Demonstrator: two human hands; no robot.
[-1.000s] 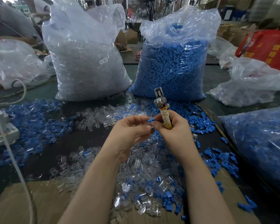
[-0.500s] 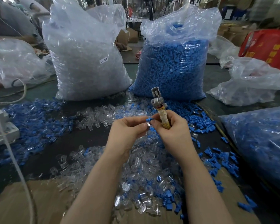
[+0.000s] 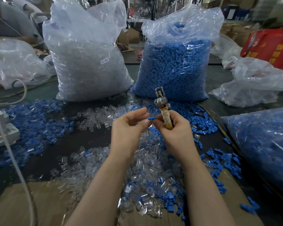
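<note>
Blue ridged piece (image 3: 151, 119) pinched by left hand (image 3: 127, 129) and right hand (image 3: 175, 132), which grips taped tool (image 3: 164, 111).

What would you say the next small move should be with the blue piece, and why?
Probably lift the blue piece up to the metal head of the tool. The left hand pinches the piece beside the taped handle, which the right hand grips upright; the head juts above both hands, apart from the piece.
</note>
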